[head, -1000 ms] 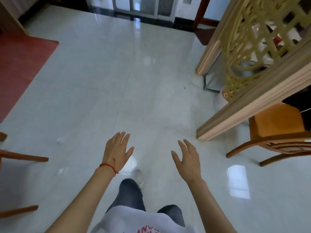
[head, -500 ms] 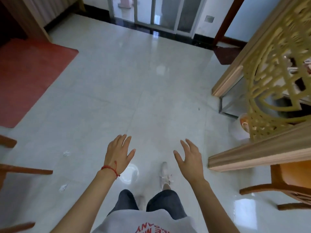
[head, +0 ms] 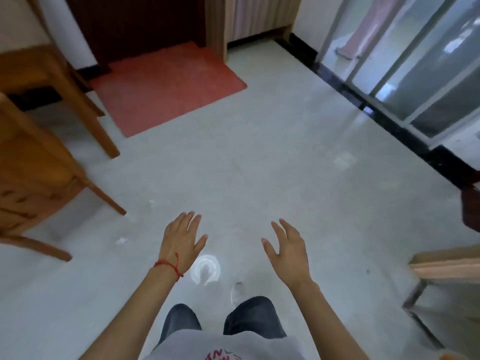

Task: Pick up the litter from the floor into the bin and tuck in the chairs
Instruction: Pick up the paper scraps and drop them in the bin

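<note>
My left hand (head: 181, 240), with a red string at the wrist, and my right hand (head: 288, 245) hang over the pale tiled floor, both with fingers spread and nothing in them. Two small white scraps of litter lie on the floor to the left of my left hand: one scrap (head: 121, 240) closer to me, another scrap (head: 152, 202) further off. A wooden chair (head: 39, 178) stands at the left, its legs close to the scraps. No bin is in view.
A wooden table (head: 31, 71) stands behind the chair at the far left. A red mat (head: 166, 84) lies ahead before a dark doorway. Glass sliding doors (head: 415, 74) run along the right. A wooden partition's base (head: 446, 266) juts in at lower right.
The view has swung left: the carved partition and orange chair slid out to the right, the wooden chair and table came in at the left. Both hands stay spread and hold nothing.
</note>
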{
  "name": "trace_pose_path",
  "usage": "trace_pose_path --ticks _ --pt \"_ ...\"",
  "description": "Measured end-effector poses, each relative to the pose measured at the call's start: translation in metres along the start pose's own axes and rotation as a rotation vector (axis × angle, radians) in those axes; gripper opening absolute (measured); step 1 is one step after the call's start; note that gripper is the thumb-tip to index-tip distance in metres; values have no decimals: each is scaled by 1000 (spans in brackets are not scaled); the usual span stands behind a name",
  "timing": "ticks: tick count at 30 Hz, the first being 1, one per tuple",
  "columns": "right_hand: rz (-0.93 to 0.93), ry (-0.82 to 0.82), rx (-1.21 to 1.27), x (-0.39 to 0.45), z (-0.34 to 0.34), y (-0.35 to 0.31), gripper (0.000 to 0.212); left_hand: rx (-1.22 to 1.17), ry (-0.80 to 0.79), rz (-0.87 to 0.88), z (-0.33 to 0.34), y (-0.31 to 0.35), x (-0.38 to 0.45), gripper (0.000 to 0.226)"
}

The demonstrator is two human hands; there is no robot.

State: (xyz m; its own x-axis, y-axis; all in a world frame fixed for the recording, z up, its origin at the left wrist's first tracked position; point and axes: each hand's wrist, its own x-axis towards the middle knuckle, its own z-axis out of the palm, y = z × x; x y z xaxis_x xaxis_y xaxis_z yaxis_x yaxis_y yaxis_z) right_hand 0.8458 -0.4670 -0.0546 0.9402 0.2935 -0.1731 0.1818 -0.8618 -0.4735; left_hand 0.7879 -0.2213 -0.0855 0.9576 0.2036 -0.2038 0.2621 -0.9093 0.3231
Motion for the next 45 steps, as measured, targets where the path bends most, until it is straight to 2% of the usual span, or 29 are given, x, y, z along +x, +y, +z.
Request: trace_pose_path --ticks 11,17,24,33,45 --pt "-485 -365 -123 102 39 -66 54 -144 134 -582 0 -37 -49 56" --pt "-666 -494 -181 130 89 -130 54 -191 197 -794 -8 -82 -72 56" --pt "-680 -536 -223 175 128 -193 54 -253 180 -855 -20 -147 -40 55" --pt "-662 -535 -224 233 153 -238 55 -272 205 -881 -39 -201 6 55" --pt "-792 -713 -284 345 242 -264 56 -346 282 -1088 -8 -243 97 54"
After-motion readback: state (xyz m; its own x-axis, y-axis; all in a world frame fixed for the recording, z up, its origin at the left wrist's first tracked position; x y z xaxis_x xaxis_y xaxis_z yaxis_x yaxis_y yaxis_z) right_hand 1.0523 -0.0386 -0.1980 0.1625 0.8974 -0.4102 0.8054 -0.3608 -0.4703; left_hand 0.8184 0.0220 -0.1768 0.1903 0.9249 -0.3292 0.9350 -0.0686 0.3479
